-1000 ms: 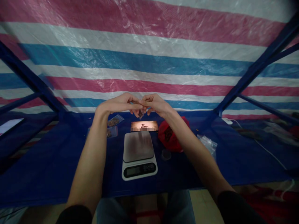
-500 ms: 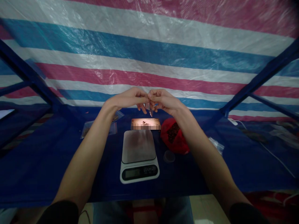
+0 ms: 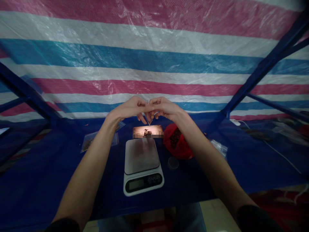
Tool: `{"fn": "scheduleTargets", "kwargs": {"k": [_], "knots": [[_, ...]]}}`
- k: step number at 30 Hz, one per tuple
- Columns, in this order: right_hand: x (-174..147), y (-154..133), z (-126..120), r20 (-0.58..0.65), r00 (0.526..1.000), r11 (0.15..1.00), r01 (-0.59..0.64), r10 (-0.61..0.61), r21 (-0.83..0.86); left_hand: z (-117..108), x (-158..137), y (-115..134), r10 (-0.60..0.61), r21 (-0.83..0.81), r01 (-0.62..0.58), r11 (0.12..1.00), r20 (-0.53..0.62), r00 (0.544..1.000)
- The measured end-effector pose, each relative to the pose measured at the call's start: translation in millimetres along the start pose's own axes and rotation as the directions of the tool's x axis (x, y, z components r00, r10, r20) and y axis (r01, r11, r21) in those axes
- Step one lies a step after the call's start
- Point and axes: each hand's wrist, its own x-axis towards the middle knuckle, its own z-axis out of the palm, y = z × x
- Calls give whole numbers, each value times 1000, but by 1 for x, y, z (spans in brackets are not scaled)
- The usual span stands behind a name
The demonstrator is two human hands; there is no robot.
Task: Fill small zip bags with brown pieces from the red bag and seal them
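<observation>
A vertical sheet of woven plastic striped in red, white and blue backs a dark blue table, with a blue frame rising at both sides. On the table stands a white digital scale with a square metal plate. To its right sits a soft red bag filled with small brown pieces. The left hand and right hand meet above the table's far part. A lit rectangular phone lies just beyond the scale. Flat clear plastic bags with brownish contents lie at left, partly behind the forearm; crumpled clear plastic bags lie at right. A small round translucent lid or cup rests beside the scale. Smallest, a tiny clear pouch hangs point-down between the hands, each grip pinched together on its upper part; its contents cannot be told.
</observation>
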Motion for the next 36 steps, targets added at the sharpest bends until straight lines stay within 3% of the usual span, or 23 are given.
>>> {"fn": "scheduleTargets", "kwargs": {"k": [4,10,16,18,22,24,26,27,29,31,32,34,36], "knots": [[-2,-3,-7,-21,1000,1000,2,-2,-12,-2,-4,6,4,-6,-4,1000,-12,1000],[-9,-13,-7,-86,996,960,14,-40,-281,0,-3,6,-60,41,63,997,-74,995],[-3,-3,-1,-68,993,870,48,-93,-491,1,0,3,-15,194,30,981,-79,997],[3,1,1,-101,988,805,34,-115,-592,0,0,1,-26,209,39,977,-67,997],[9,3,2,-308,930,586,-137,-202,-799,-4,-2,-3,-49,312,95,945,-153,987],[9,2,1,-348,909,540,-179,-229,-822,-6,-3,-5,-46,350,111,930,-190,981],[8,1,-2,-353,897,555,-156,-267,-817,-8,-4,-4,-44,356,117,927,-207,977],[6,0,-4,-360,890,598,-131,-281,-791,-9,-5,-3,-35,348,111,931,-219,975],[5,1,-9,-397,883,762,-74,-249,-643,-13,-7,-1,11,317,73,946,-255,967],[4,4,-12,-433,896,934,-64,-102,-351,-19,-9,0,54,269,32,963,-308,950],[5,7,-13,-424,906,980,-83,-2,-182,-22,-11,0,62,238,21,971,-336,940],[8,14,-9,-332,925,982,-150,182,119,-28,-15,0,50,165,14,986,-383,922],[13,22,0,-158,938,913,-246,309,326,-31,-19,1,39,95,-1,995,-406,913]]}}
